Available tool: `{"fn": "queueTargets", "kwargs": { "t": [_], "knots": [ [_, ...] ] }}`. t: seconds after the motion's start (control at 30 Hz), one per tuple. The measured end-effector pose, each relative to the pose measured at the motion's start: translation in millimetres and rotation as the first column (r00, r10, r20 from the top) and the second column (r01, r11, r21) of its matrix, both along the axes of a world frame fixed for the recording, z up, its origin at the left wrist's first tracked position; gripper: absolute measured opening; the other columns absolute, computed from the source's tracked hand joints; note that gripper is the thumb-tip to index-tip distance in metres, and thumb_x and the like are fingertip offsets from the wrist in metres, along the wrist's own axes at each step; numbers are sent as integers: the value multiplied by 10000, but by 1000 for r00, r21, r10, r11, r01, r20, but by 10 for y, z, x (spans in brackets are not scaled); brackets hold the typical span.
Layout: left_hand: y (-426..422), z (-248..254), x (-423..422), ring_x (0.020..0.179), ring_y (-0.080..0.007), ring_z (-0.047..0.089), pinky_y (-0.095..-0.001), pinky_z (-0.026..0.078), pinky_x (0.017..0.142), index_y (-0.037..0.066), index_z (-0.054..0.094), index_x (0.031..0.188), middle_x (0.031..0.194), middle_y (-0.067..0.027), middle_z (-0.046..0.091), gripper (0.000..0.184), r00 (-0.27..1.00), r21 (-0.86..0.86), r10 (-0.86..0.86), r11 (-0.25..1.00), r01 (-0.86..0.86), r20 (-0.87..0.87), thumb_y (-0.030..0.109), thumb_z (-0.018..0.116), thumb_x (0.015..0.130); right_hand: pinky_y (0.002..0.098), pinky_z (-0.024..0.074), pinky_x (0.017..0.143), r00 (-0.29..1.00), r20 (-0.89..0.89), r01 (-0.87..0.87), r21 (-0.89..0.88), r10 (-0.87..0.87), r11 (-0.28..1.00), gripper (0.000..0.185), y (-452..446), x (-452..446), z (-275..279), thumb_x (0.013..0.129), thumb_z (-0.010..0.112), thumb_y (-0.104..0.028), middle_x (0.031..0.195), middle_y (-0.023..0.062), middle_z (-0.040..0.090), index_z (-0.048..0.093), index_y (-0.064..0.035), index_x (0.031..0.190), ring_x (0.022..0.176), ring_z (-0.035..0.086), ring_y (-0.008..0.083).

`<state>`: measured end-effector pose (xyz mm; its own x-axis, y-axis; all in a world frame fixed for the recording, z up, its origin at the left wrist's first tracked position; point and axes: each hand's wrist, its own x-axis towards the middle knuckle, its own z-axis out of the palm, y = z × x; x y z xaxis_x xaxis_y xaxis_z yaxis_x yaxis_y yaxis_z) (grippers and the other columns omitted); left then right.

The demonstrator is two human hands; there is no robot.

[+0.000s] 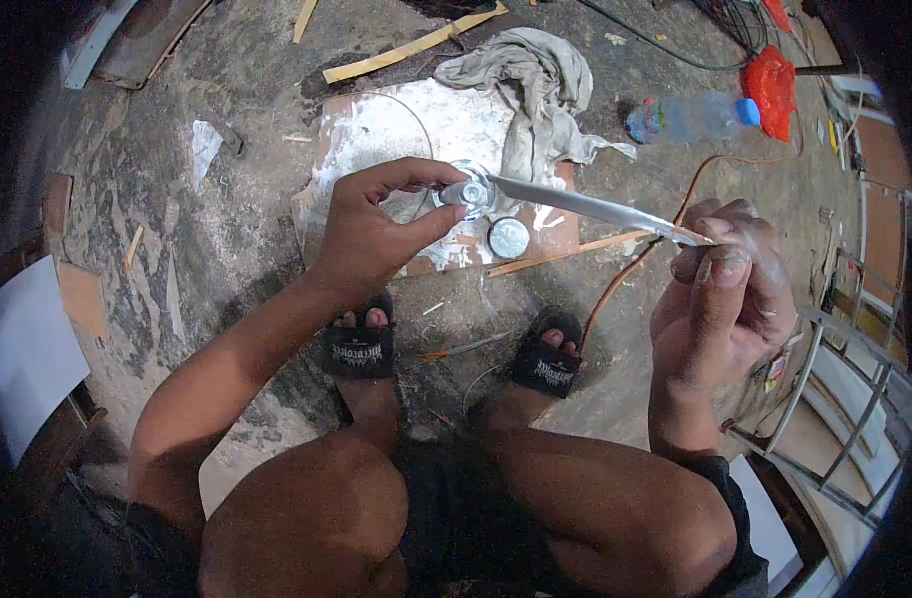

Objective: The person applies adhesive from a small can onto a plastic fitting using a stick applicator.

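Observation:
My left hand (391, 214) is closed, thumb and forefinger pinching a small silvery cylinder-shaped piece (468, 194) with a round end facing up. I cannot make out its exact kind. In my right hand (720, 284), fingertips grip one end of a long flat stick (586, 204) coated in silvery grey. Its far end reaches to just beside the silvery piece; whether they touch is unclear. Grey smears mark the right fingers. Below the left hand, a round silvery lid-like disc (509, 237) lies on a board (566, 234) blotched with white.
A crumpled grey cloth (536, 80) lies across the board's far right corner. Beyond it are a plastic bottle (685, 120) with a blue cap and a red plastic bag (771, 90). An orange-brown cord (615, 284) crosses the floor. A metal frame (835, 419) stands at right.

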<state>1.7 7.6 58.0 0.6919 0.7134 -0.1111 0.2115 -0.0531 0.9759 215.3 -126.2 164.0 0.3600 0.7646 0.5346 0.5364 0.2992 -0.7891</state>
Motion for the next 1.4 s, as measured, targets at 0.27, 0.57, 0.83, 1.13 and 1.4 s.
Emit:
{"fn": "queueTargets", "kwargs": {
  "t": [0.27,0.57,0.83,1.13,1.4],
  "knots": [
    [-1,-12,10,956,-130,656,-298,504,889,50,719,1039,1031,-64,730,250,1000,-5,13,1000,-12,21,71,781,798,249,377,583,1000,-14,-18,8,19,1000,192,0,-1,1,951,616,-147,874,119,638,662,37,982,730,506,161],
    [3,-2,8,948,-120,653,-290,488,882,75,732,1044,1024,-45,741,249,1000,3,10,1000,-10,7,105,782,802,297,458,624,1000,12,-13,51,13,999,134,4,16,0,928,636,-97,868,135,680,670,29,954,664,573,161],
    [-14,2,18,944,-114,654,-289,491,877,76,732,1039,1017,-44,742,242,1000,-6,23,1000,-22,17,106,780,804,290,441,622,999,17,-30,30,29,999,138,-5,16,19,929,633,-110,865,123,672,674,17,963,665,556,162],
    [-13,34,21,937,-108,654,-285,489,876,76,731,1037,1004,-33,744,246,1000,7,19,1000,-19,12,101,779,797,303,476,633,999,34,-31,52,29,998,98,-11,37,0,910,636,-65,876,131,700,679,16,946,645,596,160],
    [-10,16,21,938,-116,658,-289,491,886,71,730,1043,1004,-45,743,254,1000,8,9,1000,-9,17,95,779,796,314,479,651,999,12,-39,41,38,998,99,-14,38,6,901,642,-65,871,124,700,680,15,947,674,602,166]
  ]
}}
